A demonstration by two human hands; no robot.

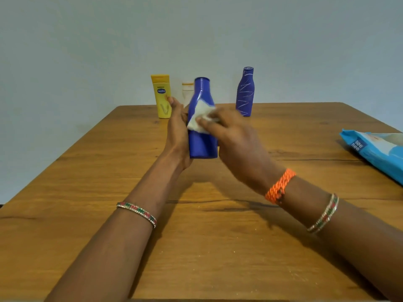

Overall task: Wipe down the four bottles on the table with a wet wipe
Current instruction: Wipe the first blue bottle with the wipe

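Yellow bottle (161,97) at far end of bench (109,171) carried blue oval badge reading "Vaseline", with large pale "V" lower on its front. Blue wipes pack (375,153) at right edge showed white lettering "mee mee", seen sideways. No other readable text on remaining bottles.

Open tabletop (196,247) across the near half, passable from either side. Centre blocked by a blue bottle (202,140) flanked by both hands. Far edge obstructed by yellow bottle (161,97), white bottle (187,91) and scribbled blue bottle (245,92); clear gap between the last two. Right edge taken by wipes packet (379,153).
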